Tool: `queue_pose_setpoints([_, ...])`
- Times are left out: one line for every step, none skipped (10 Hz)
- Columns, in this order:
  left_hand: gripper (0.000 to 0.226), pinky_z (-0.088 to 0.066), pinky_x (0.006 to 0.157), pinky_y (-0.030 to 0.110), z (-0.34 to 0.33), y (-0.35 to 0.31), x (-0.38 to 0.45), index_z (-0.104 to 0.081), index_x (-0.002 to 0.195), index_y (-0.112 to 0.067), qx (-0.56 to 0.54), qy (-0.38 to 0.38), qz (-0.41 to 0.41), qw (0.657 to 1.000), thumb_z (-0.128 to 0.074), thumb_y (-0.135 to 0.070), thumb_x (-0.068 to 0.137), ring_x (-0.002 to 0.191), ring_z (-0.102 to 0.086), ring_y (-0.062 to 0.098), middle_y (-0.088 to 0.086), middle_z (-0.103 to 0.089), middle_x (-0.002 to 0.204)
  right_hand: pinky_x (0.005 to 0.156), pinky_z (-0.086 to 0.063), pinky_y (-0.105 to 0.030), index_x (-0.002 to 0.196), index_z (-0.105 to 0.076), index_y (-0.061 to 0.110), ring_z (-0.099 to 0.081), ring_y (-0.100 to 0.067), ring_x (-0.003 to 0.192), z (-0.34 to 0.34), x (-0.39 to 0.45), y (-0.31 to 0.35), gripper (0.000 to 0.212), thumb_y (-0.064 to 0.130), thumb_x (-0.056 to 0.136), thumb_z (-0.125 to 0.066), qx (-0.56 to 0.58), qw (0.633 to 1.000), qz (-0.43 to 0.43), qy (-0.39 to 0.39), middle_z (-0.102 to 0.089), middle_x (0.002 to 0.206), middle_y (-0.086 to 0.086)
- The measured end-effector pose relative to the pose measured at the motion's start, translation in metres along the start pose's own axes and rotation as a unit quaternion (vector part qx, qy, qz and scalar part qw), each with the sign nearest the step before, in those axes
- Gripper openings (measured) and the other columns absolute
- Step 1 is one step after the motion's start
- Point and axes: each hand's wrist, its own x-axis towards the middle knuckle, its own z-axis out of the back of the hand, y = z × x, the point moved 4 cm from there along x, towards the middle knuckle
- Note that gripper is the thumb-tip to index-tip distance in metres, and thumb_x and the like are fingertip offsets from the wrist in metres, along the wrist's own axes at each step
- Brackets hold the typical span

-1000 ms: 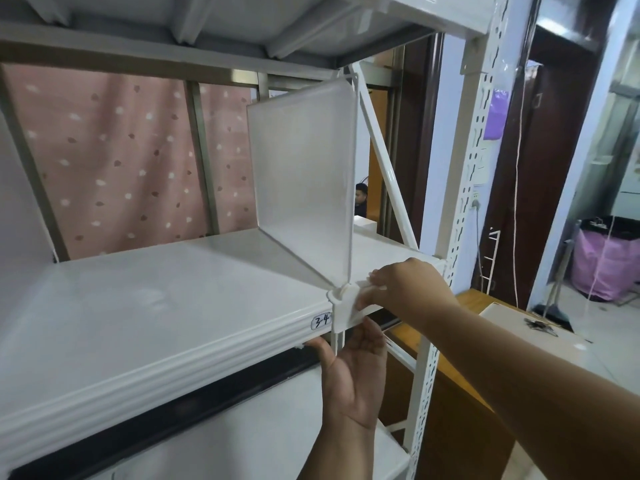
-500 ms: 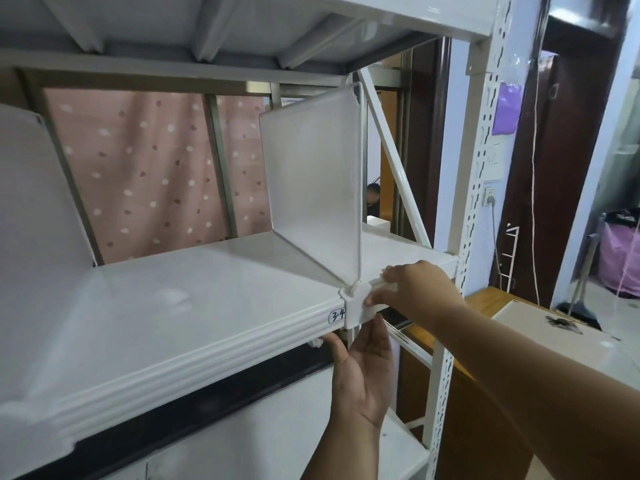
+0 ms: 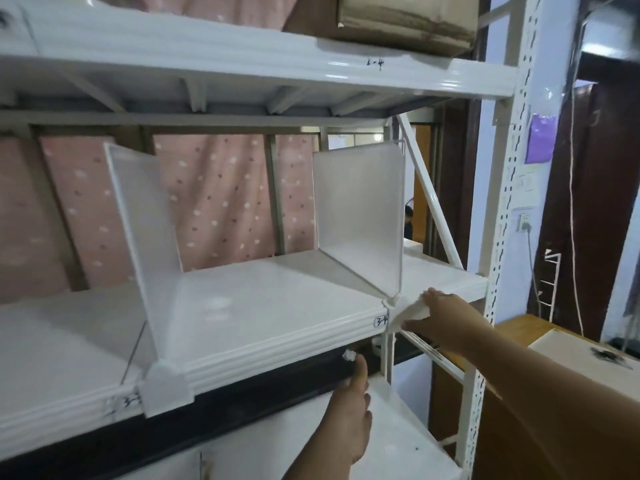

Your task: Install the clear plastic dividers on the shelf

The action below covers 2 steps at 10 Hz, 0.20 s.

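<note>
Head view: right divider upright at shelf front edge, thin stiff light panel, likely slick, best held by base clip; right hand fingers closed on clip's right side; left hand below, open, thumb up, empty; left divider clipped on.

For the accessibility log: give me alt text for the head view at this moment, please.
Two clear plastic dividers, left divider and right divider, stand upright on a white metal shelf. The right hand touches the right divider's front clip; the left hand reaches under the shelf edge. A cardboard box sits above.
</note>
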Motion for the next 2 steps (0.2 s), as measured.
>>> queue_pose_setpoints([0.077,-0.045,0.097,0.026,0.05,-0.019,-0.036,-0.068,0.12,-0.02,0.17,-0.018,-0.041,0.984,-0.073,-0.079,0.071,0.104,-0.061,0.005,-0.007,-0.066,0.118,0.068,-0.054,-0.027,0.106,-0.071,0.021,-0.067,-0.014,0.077,-0.002,-0.012,0.01,0.047,0.058,0.077,-0.071,-0.028,0.999,-0.017,0.021,-0.072,0.091,0.002])
queue_pose_setpoints([0.1,-0.043,0.108,0.03,0.096,-0.046,-0.084,-0.056,0.147,-0.013,0.239,-0.043,-0.03,0.97,-0.072,-0.078,0.072,0.121,-0.062,0.013,-0.004,-0.064,0.137,0.081,-0.059,-0.035,0.106,-0.07,0.021,-0.068,-0.018,0.084,-0.004,-0.026,0.033,0.042,0.055,0.083,-0.067,-0.074,0.995,-0.013,0.069,-0.073,0.095,0.0])
